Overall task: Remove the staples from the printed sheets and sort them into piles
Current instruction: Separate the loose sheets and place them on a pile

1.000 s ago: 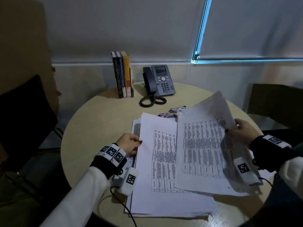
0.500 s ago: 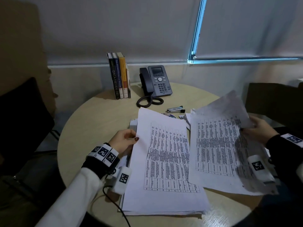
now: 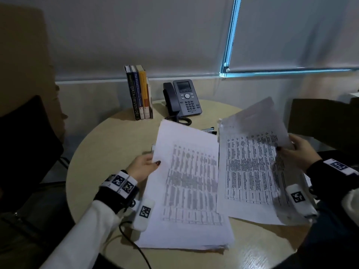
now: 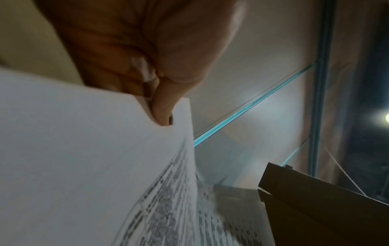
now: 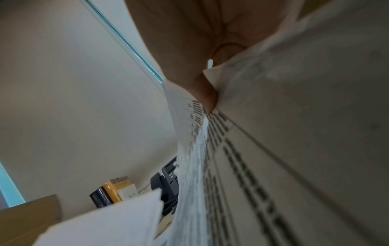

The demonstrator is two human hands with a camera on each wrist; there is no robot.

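Note:
Two sets of printed sheets with tables are held above a round table (image 3: 108, 144). My left hand (image 3: 144, 166) pinches the left edge of the top sheet (image 3: 186, 171) of a thick paper stack (image 3: 184, 237), raising that edge; its thumb lies on the sheet (image 4: 160, 116). My right hand (image 3: 299, 152) grips the right edge of a thinner sheaf of sheets (image 3: 250, 167), lifted and tilted over the table's right side, thumb on the print (image 5: 207, 98). A metal staple remover (image 3: 208, 129) peeks out behind the papers.
A desk phone (image 3: 184, 98) with coiled cord and three upright books (image 3: 138, 93) stand at the table's far side by the wall. A dark chair (image 3: 27, 144) is at the left and another dark chair (image 3: 320, 123) at the right.
My right hand has carried its sheaf rightward, off the left stack, so the two sets now sit side by side. My left hand has lifted the stack's top sheet by its left edge.

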